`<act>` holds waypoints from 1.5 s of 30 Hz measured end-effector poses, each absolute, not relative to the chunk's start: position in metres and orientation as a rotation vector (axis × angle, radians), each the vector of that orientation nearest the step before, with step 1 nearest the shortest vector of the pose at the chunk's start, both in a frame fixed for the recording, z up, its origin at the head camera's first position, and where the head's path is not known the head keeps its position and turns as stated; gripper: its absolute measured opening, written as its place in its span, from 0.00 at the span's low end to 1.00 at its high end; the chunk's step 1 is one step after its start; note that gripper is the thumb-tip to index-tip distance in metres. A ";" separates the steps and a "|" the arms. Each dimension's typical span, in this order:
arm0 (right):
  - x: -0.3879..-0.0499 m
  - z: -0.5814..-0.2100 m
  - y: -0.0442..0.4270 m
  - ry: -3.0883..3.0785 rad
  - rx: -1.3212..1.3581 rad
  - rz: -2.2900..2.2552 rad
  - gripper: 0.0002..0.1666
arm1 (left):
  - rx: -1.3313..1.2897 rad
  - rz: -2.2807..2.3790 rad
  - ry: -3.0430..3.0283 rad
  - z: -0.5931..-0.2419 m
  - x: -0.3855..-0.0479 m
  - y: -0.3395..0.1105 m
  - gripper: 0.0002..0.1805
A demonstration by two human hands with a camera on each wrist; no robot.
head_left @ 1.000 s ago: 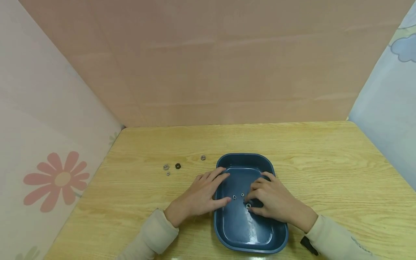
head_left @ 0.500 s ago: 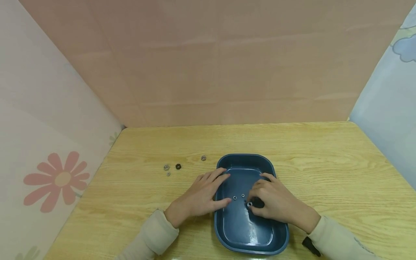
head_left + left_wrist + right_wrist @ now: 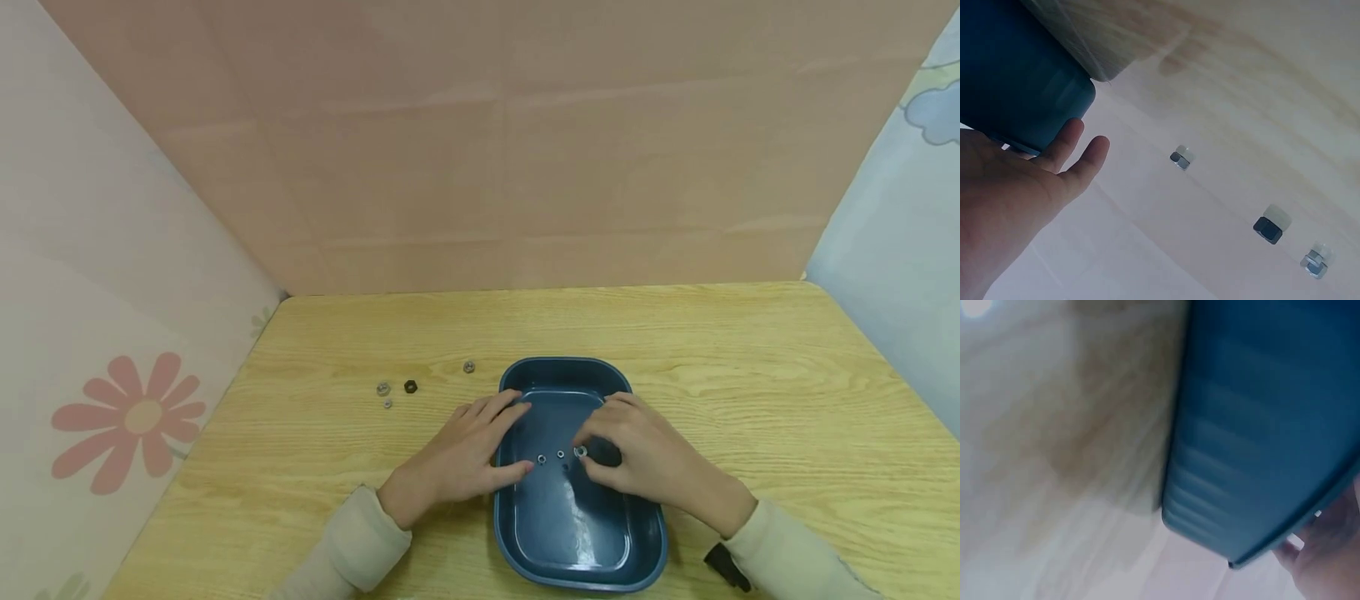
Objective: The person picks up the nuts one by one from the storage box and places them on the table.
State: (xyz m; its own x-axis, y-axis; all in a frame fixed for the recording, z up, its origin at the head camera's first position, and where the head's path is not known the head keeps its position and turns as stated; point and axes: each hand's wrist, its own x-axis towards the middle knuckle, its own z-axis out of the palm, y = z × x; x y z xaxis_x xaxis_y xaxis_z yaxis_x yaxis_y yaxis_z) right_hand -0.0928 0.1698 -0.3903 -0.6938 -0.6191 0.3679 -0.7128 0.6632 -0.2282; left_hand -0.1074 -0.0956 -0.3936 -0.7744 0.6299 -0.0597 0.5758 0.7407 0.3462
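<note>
In the head view, a blue rectangular tray (image 3: 577,562) lies on the wooden table. My right hand (image 3: 637,442) reaches over its right side and pinches a silver hex nut (image 3: 581,452) between thumb and forefinger. Just left of those fingertips, a small nut (image 3: 560,454) and another silver nut (image 3: 542,459) lie on the tray floor, near a tiny dark piece (image 3: 566,467). My left hand (image 3: 472,450) rests on the left rim, its fingers extended. The left wrist view shows that hand (image 3: 1029,194) against the tray wall (image 3: 1041,94). The tray's side (image 3: 1241,456) fills much of the right wrist view.
Left of the tray on the table are a silver nut (image 3: 468,367), a black nut (image 3: 411,387), another silver nut (image 3: 383,389) and a tiny one (image 3: 387,404). A black object (image 3: 726,568) sits beside the right sleeve. Panels border the table's back and sides.
The right hand's pinched nut has moved slightly away from me and to the right, while the thumb and forefinger have shifted with it. The left hand has kept its place on the rim.
</note>
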 end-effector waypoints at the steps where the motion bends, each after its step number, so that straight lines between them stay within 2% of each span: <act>1: -0.094 -0.389 0.171 -2.598 1.066 0.516 0.10 | 0.968 0.462 2.768 -0.393 -0.107 -0.095 0.40; 23: -0.111 -0.369 0.223 -2.418 0.890 0.477 0.14 | 0.957 0.480 2.776 -0.394 -0.106 -0.095 0.40; 37: -0.116 -0.377 0.259 -2.527 0.732 0.456 0.15 | 0.929 0.495 2.762 -0.394 -0.105 -0.097 0.41; 45: -0.115 -0.384 0.277 -2.586 0.679 0.427 0.12 | 0.927 0.503 2.762 -0.395 -0.106 -0.097 0.41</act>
State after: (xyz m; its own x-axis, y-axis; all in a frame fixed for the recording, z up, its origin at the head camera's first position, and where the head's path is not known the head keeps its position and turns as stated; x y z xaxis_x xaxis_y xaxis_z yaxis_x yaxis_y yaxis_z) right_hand -0.1151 0.2770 -0.3836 -0.7874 -0.3908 0.4766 -0.5232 0.8326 -0.1818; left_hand -0.1057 -0.0967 -0.3945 -0.7880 0.6120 -0.0666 0.5493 0.7478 0.3729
